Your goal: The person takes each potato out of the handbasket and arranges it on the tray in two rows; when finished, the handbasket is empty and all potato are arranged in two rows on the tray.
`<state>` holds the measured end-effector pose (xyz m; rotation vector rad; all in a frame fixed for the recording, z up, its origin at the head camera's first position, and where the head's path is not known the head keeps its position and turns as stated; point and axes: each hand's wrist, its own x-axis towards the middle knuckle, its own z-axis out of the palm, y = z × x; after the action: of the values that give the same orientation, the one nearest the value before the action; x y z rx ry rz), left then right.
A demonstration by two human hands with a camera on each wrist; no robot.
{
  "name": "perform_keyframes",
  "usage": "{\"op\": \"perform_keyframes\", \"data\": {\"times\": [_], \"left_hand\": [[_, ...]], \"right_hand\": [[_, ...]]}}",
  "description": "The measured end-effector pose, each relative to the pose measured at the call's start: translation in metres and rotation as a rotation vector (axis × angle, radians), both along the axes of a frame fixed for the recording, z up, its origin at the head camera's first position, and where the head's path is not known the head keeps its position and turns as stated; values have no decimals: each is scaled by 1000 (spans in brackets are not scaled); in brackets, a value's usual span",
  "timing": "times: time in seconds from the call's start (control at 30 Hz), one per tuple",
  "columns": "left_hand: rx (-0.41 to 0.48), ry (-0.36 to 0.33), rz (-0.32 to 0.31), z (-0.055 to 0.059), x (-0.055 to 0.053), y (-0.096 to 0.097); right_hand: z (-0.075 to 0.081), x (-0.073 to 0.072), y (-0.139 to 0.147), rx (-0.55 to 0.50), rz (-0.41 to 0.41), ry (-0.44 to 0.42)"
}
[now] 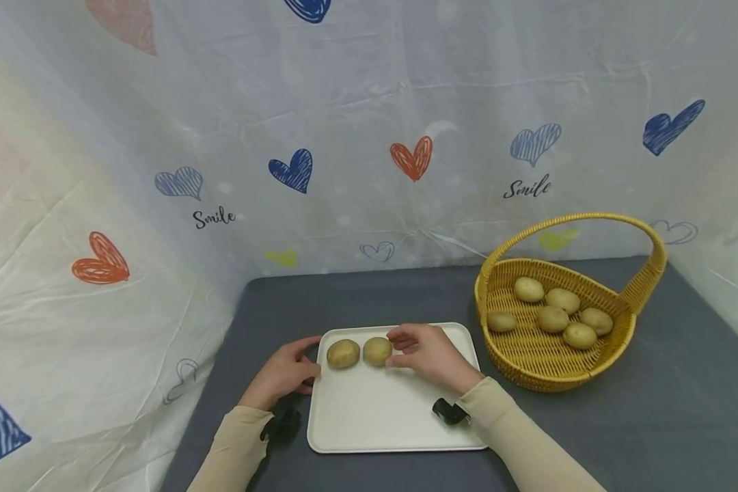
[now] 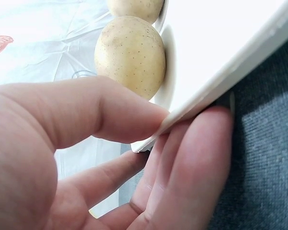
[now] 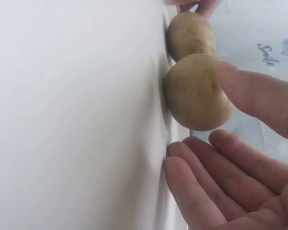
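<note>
My left hand (image 1: 288, 372) pinches the left edge of a white rectangular tray (image 1: 369, 424); the left wrist view shows the thumb on the rim (image 2: 216, 91) and fingers beneath it. Two potatoes rest near the tray's far side, the left potato (image 1: 343, 354) just apart from the right potato (image 1: 378, 351). Over the tray, my right hand (image 1: 430, 355) is beside the right potato. In the right wrist view its thumb (image 3: 249, 88) touches that potato (image 3: 197, 96), while the other fingers are loosely bent and apart from it.
A yellow woven basket (image 1: 529, 372) with a tall arched handle stands right of the tray, holding several potatoes (image 1: 552, 319). Dark grey cloth (image 1: 369, 294) covers the table. Behind hangs a white curtain (image 1: 344, 102) printed with hearts. Black devices (image 1: 449, 412) are strapped at both wrists.
</note>
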<state>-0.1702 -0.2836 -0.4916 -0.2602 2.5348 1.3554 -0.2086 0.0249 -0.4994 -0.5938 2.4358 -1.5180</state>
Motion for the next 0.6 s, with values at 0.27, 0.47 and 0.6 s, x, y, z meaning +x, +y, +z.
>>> {"op": "perform_keyframes", "data": {"times": [0.27,0.47,0.6], "left_hand": [[6,2,-5,2,0,0],[7,2,-3,2,-1,0],[1,4,0,1,-1,0]], "right_hand": [[1,0,-2,14,-3,8],[-1,-1,-2,8,-6,16],[-1,-1,-1,8,-4,22]]}}
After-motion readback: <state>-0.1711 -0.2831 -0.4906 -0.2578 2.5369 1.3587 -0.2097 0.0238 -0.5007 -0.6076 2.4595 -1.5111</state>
